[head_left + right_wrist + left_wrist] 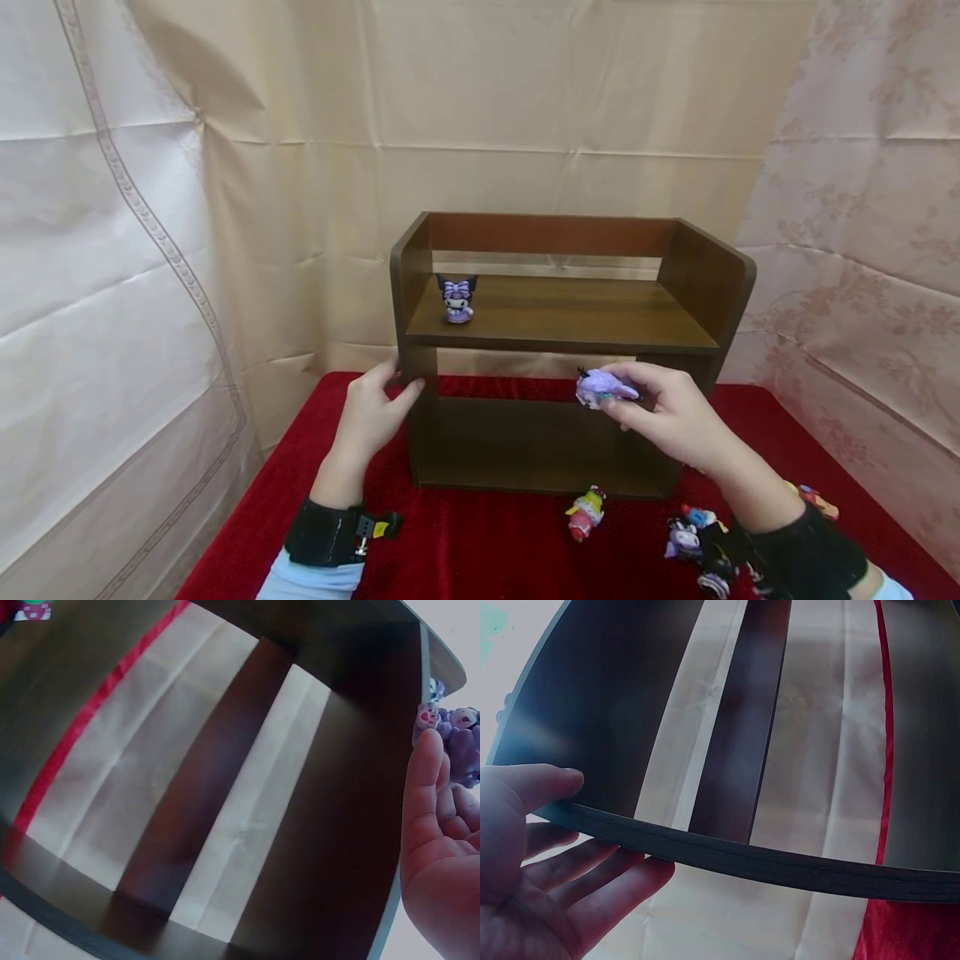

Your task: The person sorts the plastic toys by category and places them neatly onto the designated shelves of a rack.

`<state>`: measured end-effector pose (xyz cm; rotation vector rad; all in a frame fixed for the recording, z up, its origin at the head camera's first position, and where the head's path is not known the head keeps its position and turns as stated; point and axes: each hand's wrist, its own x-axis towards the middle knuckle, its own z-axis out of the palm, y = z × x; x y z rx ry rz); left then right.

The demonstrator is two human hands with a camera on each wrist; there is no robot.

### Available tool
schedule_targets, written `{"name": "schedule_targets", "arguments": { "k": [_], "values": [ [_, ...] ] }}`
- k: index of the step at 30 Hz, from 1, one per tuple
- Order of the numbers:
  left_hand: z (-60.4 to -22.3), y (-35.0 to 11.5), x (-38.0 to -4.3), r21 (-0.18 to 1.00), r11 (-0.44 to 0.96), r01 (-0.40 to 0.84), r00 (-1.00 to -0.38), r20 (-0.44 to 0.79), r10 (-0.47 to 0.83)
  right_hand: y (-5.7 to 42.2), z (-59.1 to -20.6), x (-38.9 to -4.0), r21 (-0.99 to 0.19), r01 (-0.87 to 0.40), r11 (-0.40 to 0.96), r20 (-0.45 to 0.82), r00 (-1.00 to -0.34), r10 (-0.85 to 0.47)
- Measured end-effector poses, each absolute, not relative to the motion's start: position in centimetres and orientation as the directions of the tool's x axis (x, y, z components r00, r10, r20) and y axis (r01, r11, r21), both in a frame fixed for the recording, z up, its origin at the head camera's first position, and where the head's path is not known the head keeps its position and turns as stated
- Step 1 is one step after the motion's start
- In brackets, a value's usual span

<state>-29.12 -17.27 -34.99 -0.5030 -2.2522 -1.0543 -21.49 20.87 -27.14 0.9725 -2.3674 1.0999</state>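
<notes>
Between its thumb and fingers my right hand (672, 406) pinches a small purple figurine (600, 388), held in front of the shelf's lower compartment. In the right wrist view the figurine (463, 742) shows at the fingertips, overlapping the shelf's edge. My left hand (377, 406) holds the left side panel of a brown wooden shelf (562, 340). In the left wrist view the thumb lies on the inner side of the panel edge and the fingers on the outer side. A black-and-purple figurine with a bow (457, 302) stands upright on the upper board, at its left end.
A yellow-and-pink figurine (587, 512) lies on the red cloth (480, 550) before the shelf. More figurines, among them a purple one (682, 540), lie by my right forearm. Another colourful figurine (819, 502) is farther right. Beige curtain (555, 100) hangs behind.
</notes>
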Motion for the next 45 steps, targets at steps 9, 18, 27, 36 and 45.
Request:
{"name": "schedule_targets", "arguments": {
  "k": [9,18,27,36,45],
  "values": [
    [-35.1,-17.3,-29.2,0.561,0.602,0.568,-0.746,0.660,0.089,21.1,-26.4,-22.9,-0.524,-0.713,0.466,0.579,-0.699,-0.420],
    [-35.2,-17.4,-29.0,0.566,0.598,0.568,-0.747,0.659,0.086,21.0,-24.5,-23.9,-0.499,-0.707,0.502,0.609,-0.698,-0.377],
    [-35.1,-17.3,-29.0,0.561,0.610,0.560,-0.749,0.657,0.083,20.6,-22.6,-24.5,-0.503,-0.672,0.544,0.604,-0.723,-0.335],
    [-35.2,-17.4,-29.1,0.551,0.615,0.563,-0.746,0.659,0.092,20.2,-21.4,-26.5,-0.528,-0.648,0.549,0.573,-0.749,-0.332],
    [-35.3,-17.4,-29.2,0.553,0.611,0.566,-0.742,0.664,0.087,19.5,-20.5,-28.1,-0.585,-0.590,0.556,0.524,-0.798,-0.297]
  ]
}}
